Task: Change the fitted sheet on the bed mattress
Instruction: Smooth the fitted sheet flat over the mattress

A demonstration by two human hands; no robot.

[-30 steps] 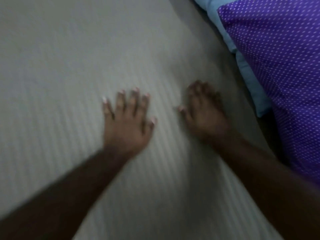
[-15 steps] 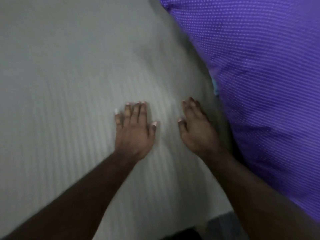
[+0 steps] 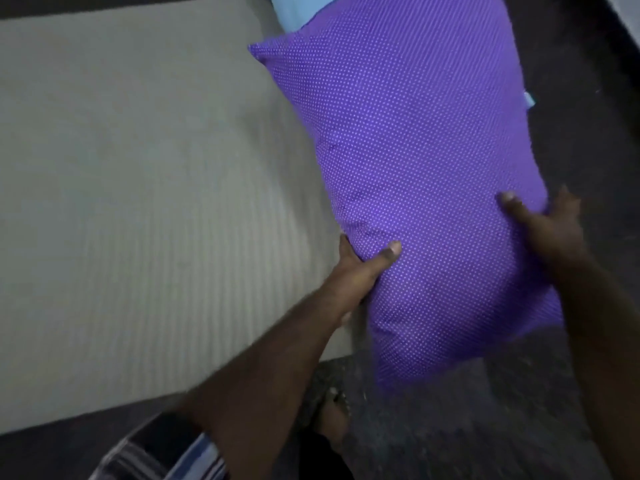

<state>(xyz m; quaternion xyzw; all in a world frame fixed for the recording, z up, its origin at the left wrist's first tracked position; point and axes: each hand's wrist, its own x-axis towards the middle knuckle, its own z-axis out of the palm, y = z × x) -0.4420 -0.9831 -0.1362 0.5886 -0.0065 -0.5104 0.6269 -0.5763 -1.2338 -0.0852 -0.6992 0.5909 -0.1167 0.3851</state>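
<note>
Bed (image 3: 145, 188) covered in a pale ribbed fitted sheet (image 3: 104, 271), light blue pillow (image 3: 298, 10) at its far right edge, dark speckled floor (image 3: 467, 420) beside it, bare foot (image 3: 332, 417) on the floor

The view holds one purple dotted pillow (image 3: 415, 174), one light blue pillow (image 3: 298, 10) partly hidden behind it, one pale striped fitted sheet (image 3: 138, 202), two hands, the left hand (image 3: 360, 268) and the right hand (image 3: 543, 226), and one bare foot (image 3: 334, 419).

Bare forearms, no sleeves; striped garment (image 3: 156, 455) in white, dark and blue; bare foot (image 3: 332, 420)
</note>
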